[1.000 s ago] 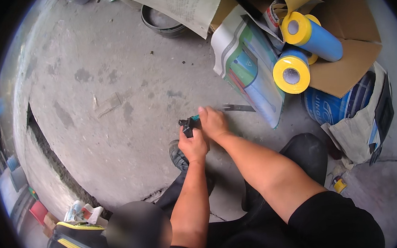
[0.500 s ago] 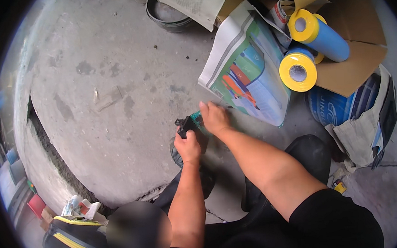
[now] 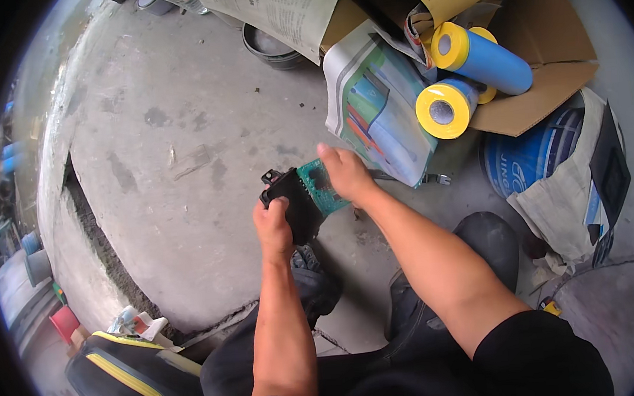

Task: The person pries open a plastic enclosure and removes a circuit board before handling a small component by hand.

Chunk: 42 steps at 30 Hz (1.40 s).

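Note:
My left hand (image 3: 273, 227) grips a small black plastic housing (image 3: 293, 200) above the concrete floor. My right hand (image 3: 345, 172) pinches a green circuit board (image 3: 321, 188) that sits partly in the housing and sticks out to the right. Both forearms come up from the lower edge over my dark trousers and black shoes.
Two blue rolls with yellow ends (image 3: 464, 75) lie in an open cardboard box (image 3: 546, 87) at the upper right, beside newspaper sheets (image 3: 369, 97). A dark round bowl (image 3: 271, 45) stands at the top. A blue printed sack (image 3: 533, 155) lies at the right. A yellow-striped black bag (image 3: 129, 369) sits at lower left.
Both hands have lifted closer to the camera. The green board now shows clearly between them, pulled out to the right of the black housing.

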Tool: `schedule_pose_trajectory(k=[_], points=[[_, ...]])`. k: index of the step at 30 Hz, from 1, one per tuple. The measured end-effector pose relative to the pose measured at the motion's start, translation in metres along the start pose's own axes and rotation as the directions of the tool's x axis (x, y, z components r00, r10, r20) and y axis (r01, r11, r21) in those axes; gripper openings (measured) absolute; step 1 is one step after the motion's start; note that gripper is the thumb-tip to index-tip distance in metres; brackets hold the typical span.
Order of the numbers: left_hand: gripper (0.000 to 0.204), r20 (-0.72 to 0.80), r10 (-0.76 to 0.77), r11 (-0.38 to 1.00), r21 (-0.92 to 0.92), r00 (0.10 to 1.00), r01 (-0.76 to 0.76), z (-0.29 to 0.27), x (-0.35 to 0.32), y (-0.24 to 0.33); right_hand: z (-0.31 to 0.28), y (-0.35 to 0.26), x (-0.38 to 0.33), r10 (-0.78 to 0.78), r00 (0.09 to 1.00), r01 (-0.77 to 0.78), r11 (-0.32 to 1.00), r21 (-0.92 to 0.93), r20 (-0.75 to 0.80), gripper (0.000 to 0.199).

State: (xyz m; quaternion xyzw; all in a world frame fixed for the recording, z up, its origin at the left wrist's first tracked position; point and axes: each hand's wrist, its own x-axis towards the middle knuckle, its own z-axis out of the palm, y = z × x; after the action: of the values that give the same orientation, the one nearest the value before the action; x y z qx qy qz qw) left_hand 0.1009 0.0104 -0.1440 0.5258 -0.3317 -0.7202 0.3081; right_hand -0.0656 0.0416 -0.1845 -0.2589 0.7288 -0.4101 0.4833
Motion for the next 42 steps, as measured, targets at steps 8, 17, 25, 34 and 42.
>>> schedule_pose_trajectory(k=[8,17,25,34,42], points=[[0.038,0.021,0.013,0.999,0.044,1.0,-0.014,0.018,-0.035,0.062,-0.014,-0.055,-0.03,-0.025,0.999,0.022,0.996,0.087,0.034,0.059],[0.045,0.123,0.035,0.998,0.049,0.992,-0.041,0.041,-0.088,0.147,-0.025,-0.102,-0.068,-0.011,0.981,-0.083,0.881,0.465,0.195,0.05],[0.047,0.193,-0.093,0.994,-0.044,0.977,0.103,0.067,-0.122,0.194,-0.068,-0.165,-0.108,-0.09,0.919,-0.211,0.71,0.672,0.383,0.05],[0.054,0.258,-0.181,0.97,-0.111,0.949,0.215,0.09,-0.123,0.204,-0.102,-0.166,-0.124,-0.23,0.907,-0.04,0.787,0.615,0.354,0.054],[0.051,0.311,-0.261,0.949,-0.093,0.914,0.303,0.091,-0.11,0.204,-0.115,-0.168,-0.12,-0.298,0.868,-0.028,0.769,0.638,0.397,0.05]])
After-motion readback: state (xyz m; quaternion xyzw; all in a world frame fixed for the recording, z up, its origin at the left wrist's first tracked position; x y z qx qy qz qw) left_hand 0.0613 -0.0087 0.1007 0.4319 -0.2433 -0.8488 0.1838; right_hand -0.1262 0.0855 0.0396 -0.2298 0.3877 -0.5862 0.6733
